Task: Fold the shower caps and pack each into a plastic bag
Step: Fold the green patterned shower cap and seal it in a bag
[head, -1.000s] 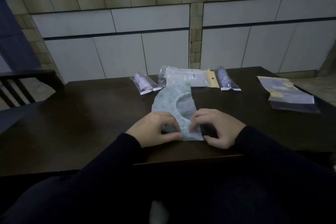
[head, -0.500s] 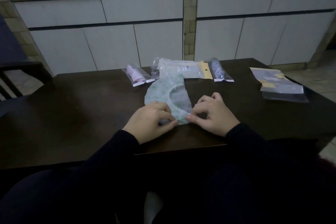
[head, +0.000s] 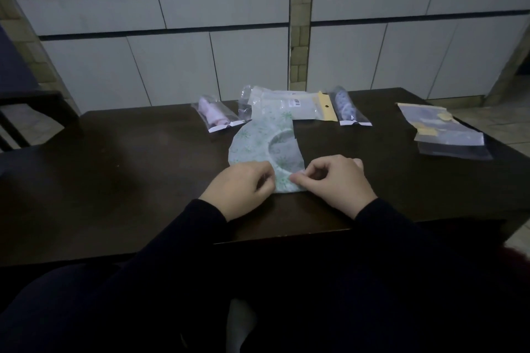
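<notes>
A pale shower cap with a green print [head: 259, 142] lies folded flat on the dark table [head: 129, 180], stretching away from me. My left hand [head: 239, 188] and my right hand [head: 334, 182] both pinch its near edge, fingers curled, thumbs close together. Behind it lie a packed pink cap in a clear bag [head: 215, 116] and a packed blue cap in a clear bag [head: 347, 107]. A larger clear pack with a yellow header [head: 298, 107] sits between them.
A stack of flat plastic bags [head: 441, 130] lies at the table's right side. A dark chair [head: 25, 112] stands at the left. White tiled cabinets [head: 229, 60] run behind the table. The table's near edge is just below my wrists.
The near end of the cap has been folded or rolled away from me, so the cap looks shorter. Both hands have shifted slightly forward with it.
</notes>
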The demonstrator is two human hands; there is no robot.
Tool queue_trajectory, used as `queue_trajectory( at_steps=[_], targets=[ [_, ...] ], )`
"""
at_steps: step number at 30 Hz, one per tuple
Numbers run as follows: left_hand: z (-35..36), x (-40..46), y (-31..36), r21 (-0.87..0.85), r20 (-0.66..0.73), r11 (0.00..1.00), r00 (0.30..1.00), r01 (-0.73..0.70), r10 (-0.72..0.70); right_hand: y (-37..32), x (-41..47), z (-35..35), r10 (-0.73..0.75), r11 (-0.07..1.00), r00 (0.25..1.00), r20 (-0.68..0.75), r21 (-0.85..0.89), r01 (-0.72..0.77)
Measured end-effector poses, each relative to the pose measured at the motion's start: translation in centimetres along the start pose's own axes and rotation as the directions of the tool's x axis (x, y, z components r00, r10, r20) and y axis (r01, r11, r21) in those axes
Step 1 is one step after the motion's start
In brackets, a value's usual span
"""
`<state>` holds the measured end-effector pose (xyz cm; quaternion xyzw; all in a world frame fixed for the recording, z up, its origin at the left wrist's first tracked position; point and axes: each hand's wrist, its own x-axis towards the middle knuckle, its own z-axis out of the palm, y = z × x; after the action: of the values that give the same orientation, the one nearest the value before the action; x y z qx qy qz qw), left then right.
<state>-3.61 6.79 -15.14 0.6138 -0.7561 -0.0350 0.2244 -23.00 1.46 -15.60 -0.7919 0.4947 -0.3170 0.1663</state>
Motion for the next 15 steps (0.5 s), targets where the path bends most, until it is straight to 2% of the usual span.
queue_trajectory(
  at_steps=[6,10,13,15],
  targets=[
    [-0.3,0.0,-0.9,-0.099,0.004,0.994,0.999,0.051,-0.05,-0.2,0.2,-0.1,0.079,0.996,0.997,-0.012,0.042,-0.079],
    [-0.2,0.3,-0.9,-0.027,0.023,0.998,0.998,0.051,-0.05,-0.5,-0.2,0.3,0.071,0.996,0.997,-0.019,-0.052,-0.072],
    [-0.1,0.4,-0.7,-0.055,-0.019,0.998,1.0,-0.003,0.002,-1.2,-0.4,0.4,-0.054,0.981,0.993,-0.107,-0.192,0.033],
    [-0.1,0.4,-0.6,-0.052,-0.068,0.994,0.994,-0.095,0.091,-1.5,-0.5,0.4,-0.166,0.955,0.977,-0.136,-0.271,0.124]
  ],
)
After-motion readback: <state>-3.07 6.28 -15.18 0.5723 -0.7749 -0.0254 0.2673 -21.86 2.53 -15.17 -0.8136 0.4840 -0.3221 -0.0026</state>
